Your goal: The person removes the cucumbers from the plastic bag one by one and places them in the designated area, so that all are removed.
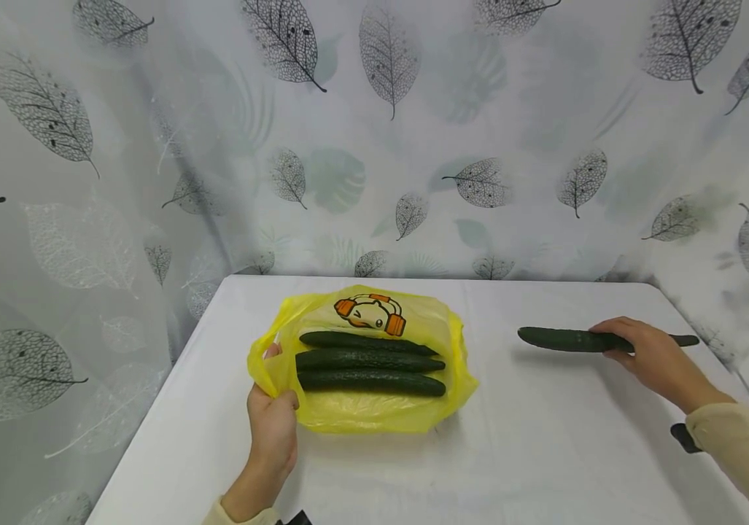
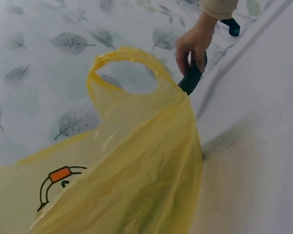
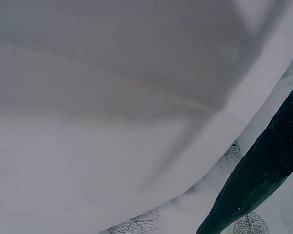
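Observation:
A yellow plastic bag [image 1: 374, 415] with a cartoon duck print lies on the table, its mouth spread toward me. Inside it three dark green cucumbers [image 1: 370, 359] lie side by side. My left hand [image 1: 272, 430] grips the bag's left edge, thumb in front and a fingertip showing through the handle opening. Off to the right, my right hand [image 1: 659, 357] holds another cucumber [image 1: 554, 338] by its middle from above, roughly level. That cucumber [image 3: 259, 170] crosses the lower right of the right wrist view, over the table's edge. In the left wrist view the bag [image 2: 151, 170] hides the cucumbers inside.
The table [image 1: 512, 467] has a white cover, and its right edge runs beneath my right forearm. Behind and beside it hangs a leaf-patterned curtain [image 1: 413, 160]. A dark band [image 1: 684, 437] shows at my right sleeve.

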Available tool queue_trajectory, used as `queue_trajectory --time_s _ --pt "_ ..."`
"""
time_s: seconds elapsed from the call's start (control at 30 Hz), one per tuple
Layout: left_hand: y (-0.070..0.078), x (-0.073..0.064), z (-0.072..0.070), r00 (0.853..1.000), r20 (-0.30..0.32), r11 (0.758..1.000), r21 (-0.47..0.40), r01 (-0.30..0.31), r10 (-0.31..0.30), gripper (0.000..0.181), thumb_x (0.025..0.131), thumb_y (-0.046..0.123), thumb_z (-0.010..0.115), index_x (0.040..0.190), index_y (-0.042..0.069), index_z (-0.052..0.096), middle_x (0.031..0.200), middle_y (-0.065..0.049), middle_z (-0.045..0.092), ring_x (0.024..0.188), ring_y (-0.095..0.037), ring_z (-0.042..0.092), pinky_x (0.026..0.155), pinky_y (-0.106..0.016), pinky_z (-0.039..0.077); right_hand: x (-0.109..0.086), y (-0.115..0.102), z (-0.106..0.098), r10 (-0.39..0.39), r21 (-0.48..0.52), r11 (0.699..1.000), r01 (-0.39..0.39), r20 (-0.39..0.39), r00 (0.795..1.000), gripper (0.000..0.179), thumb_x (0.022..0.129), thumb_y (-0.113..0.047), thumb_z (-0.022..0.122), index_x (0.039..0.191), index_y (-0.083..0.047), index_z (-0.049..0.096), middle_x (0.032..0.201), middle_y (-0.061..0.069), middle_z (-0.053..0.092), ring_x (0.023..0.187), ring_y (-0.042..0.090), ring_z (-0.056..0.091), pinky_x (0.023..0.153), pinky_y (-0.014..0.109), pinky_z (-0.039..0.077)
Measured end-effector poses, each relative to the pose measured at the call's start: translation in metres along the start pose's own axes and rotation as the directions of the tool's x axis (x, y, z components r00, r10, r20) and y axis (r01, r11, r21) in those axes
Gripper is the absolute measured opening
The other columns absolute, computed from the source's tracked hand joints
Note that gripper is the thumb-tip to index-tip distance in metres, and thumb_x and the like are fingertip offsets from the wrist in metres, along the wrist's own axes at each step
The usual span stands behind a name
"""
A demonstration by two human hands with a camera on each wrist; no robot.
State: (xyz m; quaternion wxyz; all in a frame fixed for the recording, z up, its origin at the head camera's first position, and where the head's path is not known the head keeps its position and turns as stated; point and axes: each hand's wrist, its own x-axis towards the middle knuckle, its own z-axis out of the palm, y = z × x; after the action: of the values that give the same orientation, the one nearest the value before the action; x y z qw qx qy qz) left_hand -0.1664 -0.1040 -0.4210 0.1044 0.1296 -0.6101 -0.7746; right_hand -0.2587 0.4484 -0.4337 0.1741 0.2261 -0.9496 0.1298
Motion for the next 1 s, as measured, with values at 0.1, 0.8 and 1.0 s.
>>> queue_trajectory --time_s 0.1,0.8,1.0 --pt "-0.001 0.0 0.0 1.0 -0.008 1.0 0.004 0.019 -0.019 0.087 0.076 -0.02 0.032 0.16 0.0 0.018 0.165 0.0 0.023 0.148 -0.019 0.024 0.121 -0.033 0.025 -0.002 0.005 0.005 0.005 0.023 1.0 -0.006 0.034 0.999 0.051 0.07 0.007 0.085 0.115 -0.01 0.069 0.112 0.011 0.069 0.104 0.038 0.062 0.082 0.055 0.05" --pt "-0.004 0.0 0.001 1.0 -0.012 0.998 -0.065 0.025 -0.026 0.078 0.082 -0.011 0.039 0.157 -0.003 0.021 0.166 0.001 0.023 0.148 -0.017 0.024 0.114 -0.027 0.029 -0.003 0.02 0.02 0.097 0.087 0.99 -0.115 0.193 0.976 0.047 0.076 0.007 0.08 0.121 -0.004 0.068 0.119 0.022 0.066 0.113 0.049 0.057 0.089 0.064 0.047" --pt "-0.004 0.002 0.001 0.999 -0.033 0.994 -0.109 0.008 -0.012 0.073 0.086 -0.009 0.035 0.157 -0.004 0.021 0.165 -0.001 0.025 0.148 -0.016 0.024 0.117 -0.027 0.027 -0.001 0.018 0.022 0.08 0.087 0.991 -0.097 0.18 0.98 0.049 0.075 0.009 0.078 0.122 -0.002 0.068 0.119 0.023 0.066 0.113 0.05 0.057 0.089 0.064 0.047"
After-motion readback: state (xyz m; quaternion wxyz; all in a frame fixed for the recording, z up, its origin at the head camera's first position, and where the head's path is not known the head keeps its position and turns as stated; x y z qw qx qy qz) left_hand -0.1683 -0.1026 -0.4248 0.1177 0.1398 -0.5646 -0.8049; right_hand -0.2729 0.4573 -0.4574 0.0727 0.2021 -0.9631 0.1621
